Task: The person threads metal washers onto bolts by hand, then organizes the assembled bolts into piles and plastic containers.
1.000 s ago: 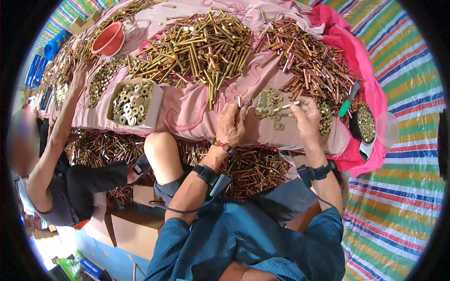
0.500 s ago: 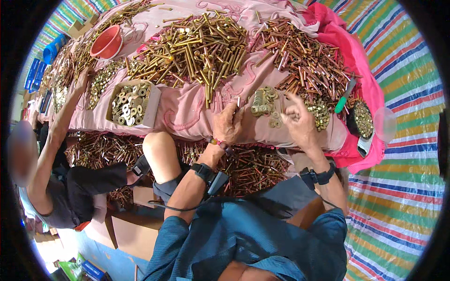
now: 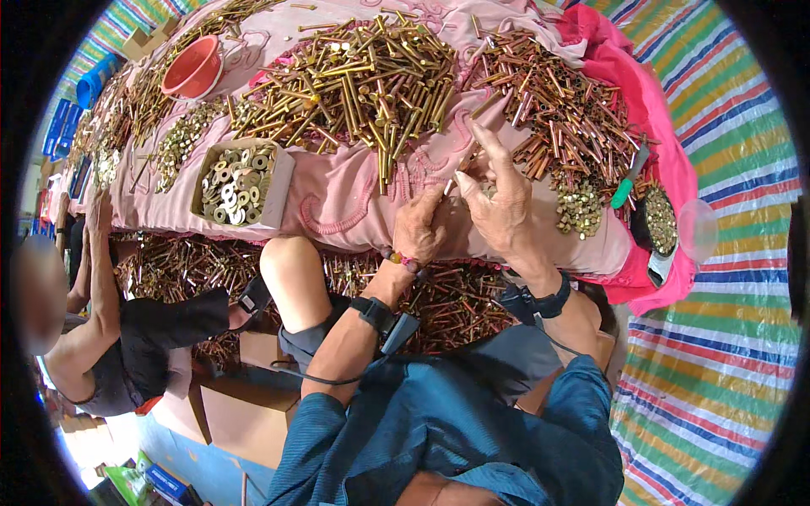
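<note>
My left hand is closed at the front edge of the pink-covered table, pinching a bolt whose pale end pokes out past the fingertips. Beside it, my right hand has its thumb close to that end and its index finger pointing away from me. Something small and dark seems to lie between its fingers, too unclear to name. The loose washers are mostly covered by this hand. Beyond both hands rises a heap of brass-coloured bolts; copper-coloured bolts are heaped to the right.
Small nuts lie right of my right hand, near a green-handled tool and a dark container of nuts. A cardboard box holds washers. A red bowl stands far left. Another person's arm is at the left.
My right hand has moved left from beside the washers to my left hand, now covering most of them. The bolt has tilted rightward. The other person's arm has drawn back toward the table edge.
</note>
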The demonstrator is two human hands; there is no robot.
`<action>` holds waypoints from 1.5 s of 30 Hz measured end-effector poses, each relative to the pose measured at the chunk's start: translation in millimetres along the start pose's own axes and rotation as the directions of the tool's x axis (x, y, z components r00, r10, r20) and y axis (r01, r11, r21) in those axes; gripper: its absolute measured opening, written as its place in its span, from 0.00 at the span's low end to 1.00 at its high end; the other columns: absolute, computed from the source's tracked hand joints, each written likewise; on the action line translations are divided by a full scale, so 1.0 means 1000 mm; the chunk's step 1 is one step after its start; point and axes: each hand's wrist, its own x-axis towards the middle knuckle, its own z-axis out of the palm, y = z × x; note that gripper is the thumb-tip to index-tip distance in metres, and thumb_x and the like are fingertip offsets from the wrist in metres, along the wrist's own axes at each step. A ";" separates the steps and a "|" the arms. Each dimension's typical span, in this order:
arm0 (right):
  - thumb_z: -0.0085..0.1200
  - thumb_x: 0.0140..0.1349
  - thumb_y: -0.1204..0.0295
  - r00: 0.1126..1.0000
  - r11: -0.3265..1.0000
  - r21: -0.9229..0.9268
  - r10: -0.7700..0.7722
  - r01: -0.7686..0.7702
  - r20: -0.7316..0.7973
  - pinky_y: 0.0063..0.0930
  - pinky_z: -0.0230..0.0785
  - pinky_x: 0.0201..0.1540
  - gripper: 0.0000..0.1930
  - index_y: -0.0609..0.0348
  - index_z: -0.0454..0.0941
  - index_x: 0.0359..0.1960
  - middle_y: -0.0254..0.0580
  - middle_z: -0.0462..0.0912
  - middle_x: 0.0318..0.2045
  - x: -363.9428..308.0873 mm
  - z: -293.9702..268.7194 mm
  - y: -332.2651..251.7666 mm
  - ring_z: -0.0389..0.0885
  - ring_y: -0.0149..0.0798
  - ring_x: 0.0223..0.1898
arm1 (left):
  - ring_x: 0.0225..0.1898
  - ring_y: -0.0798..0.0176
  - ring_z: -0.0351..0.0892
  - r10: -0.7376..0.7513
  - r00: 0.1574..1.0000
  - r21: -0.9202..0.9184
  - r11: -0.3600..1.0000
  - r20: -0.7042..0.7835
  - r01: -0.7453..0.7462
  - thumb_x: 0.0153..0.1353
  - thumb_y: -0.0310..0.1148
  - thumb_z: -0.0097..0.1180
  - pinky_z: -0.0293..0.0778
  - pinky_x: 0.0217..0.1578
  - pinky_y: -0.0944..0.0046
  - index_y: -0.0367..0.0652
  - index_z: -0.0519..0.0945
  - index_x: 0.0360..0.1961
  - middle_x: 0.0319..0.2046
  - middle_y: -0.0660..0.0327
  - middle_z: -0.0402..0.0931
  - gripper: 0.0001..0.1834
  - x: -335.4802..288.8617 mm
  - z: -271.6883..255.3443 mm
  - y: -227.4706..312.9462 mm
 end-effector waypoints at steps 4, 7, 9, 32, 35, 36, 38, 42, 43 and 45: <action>0.62 0.56 0.85 0.949 0.925 0.216 0.315 -0.313 0.025 0.33 0.78 0.42 0.34 0.56 0.70 0.66 0.48 0.83 0.51 0.001 0.000 -0.016 0.83 0.39 0.39 | 0.34 0.42 0.84 0.062 0.998 0.026 0.998 -0.019 -0.062 0.59 0.20 0.58 0.79 0.33 0.53 0.39 0.79 0.51 0.35 0.46 0.81 0.17 0.001 -0.001 -0.002; 0.60 0.58 0.84 0.957 0.920 0.269 0.291 -0.284 0.013 0.35 0.78 0.44 0.28 0.57 0.73 0.62 0.48 0.84 0.46 -0.001 0.001 -0.014 0.84 0.45 0.39 | 0.37 0.41 0.84 0.036 0.999 0.025 0.999 0.004 -0.036 0.60 0.23 0.59 0.78 0.36 0.53 0.38 0.80 0.48 0.37 0.46 0.82 0.14 -0.001 0.002 -0.001; 0.60 0.59 0.82 0.993 0.989 0.081 0.119 -0.120 0.009 0.36 0.78 0.44 0.24 0.58 0.75 0.59 0.49 0.84 0.44 0.001 -0.006 -0.013 0.84 0.48 0.40 | 0.39 0.42 0.84 0.005 1.000 0.021 1.000 0.025 -0.006 0.63 0.26 0.59 0.78 0.39 0.53 0.37 0.80 0.47 0.38 0.47 0.82 0.11 -0.001 0.004 -0.002; 0.53 0.67 0.70 0.932 0.613 -0.782 0.339 -0.114 0.130 0.52 0.72 0.34 0.09 0.52 0.83 0.44 0.55 0.78 0.33 -0.056 -0.113 0.105 0.81 0.60 0.33 | 0.29 0.44 0.83 0.079 0.996 0.149 0.986 -0.034 -0.074 0.68 0.29 0.57 0.74 0.29 0.54 0.40 0.77 0.48 0.29 0.48 0.81 0.10 0.000 0.001 0.002; 0.52 0.66 0.71 0.929 0.603 -0.796 0.321 -0.050 0.186 0.55 0.72 0.33 0.05 0.55 0.81 0.38 0.56 0.78 0.32 -0.052 -0.113 0.113 0.81 0.61 0.31 | 0.27 0.46 0.83 0.020 1.000 0.150 0.989 -0.019 -0.017 0.68 0.31 0.58 0.74 0.28 0.55 0.39 0.77 0.49 0.28 0.49 0.81 0.11 0.003 0.002 0.003; 0.51 0.66 0.72 0.931 0.616 -0.786 0.309 -0.040 0.194 0.57 0.73 0.33 0.06 0.59 0.78 0.33 0.56 0.77 0.32 -0.052 -0.113 0.114 0.82 0.61 0.30 | 0.27 0.48 0.83 -0.013 1.000 0.109 0.994 -0.019 0.015 0.69 0.31 0.58 0.74 0.27 0.56 0.39 0.78 0.49 0.27 0.49 0.81 0.11 0.003 0.003 0.005; 0.54 0.64 0.73 0.936 0.741 -0.657 0.315 -0.139 0.157 0.53 0.74 0.33 0.05 0.60 0.78 0.36 0.56 0.79 0.33 -0.055 -0.109 0.115 0.83 0.58 0.30 | 0.33 0.41 0.83 -0.072 0.997 0.103 0.992 0.011 0.071 0.67 0.29 0.57 0.76 0.33 0.50 0.38 0.75 0.52 0.32 0.45 0.81 0.14 0.002 0.001 0.011; 0.62 0.60 0.74 0.813 0.825 -0.102 0.564 -0.555 0.145 0.32 0.78 0.32 0.14 0.67 0.78 0.45 0.48 0.86 0.35 -0.046 -0.092 0.091 0.86 0.38 0.29 | 0.36 0.42 0.84 -0.036 0.999 0.094 0.995 0.016 0.035 0.69 0.28 0.55 0.78 0.35 0.52 0.38 0.75 0.53 0.35 0.46 0.83 0.13 0.001 0.000 0.009; 0.62 0.62 0.73 0.764 0.770 0.061 0.614 -0.635 0.197 0.28 0.77 0.30 0.13 0.67 0.78 0.44 0.44 0.86 0.35 -0.037 -0.083 0.067 0.85 0.34 0.29 | 0.34 0.46 0.84 -0.028 1.000 0.047 0.998 -0.004 0.028 0.69 0.29 0.56 0.77 0.34 0.54 0.39 0.76 0.54 0.32 0.48 0.82 0.14 -0.001 0.000 0.006; 0.61 0.64 0.71 0.742 0.684 0.288 0.611 -0.670 0.276 0.21 0.76 0.30 0.11 0.66 0.80 0.44 0.38 0.85 0.33 -0.029 -0.073 0.047 0.84 0.28 0.29 | 0.32 0.50 0.85 -0.004 1.000 -0.008 1.000 -0.022 0.004 0.70 0.31 0.56 0.77 0.33 0.56 0.41 0.77 0.54 0.30 0.51 0.82 0.14 0.003 0.003 0.006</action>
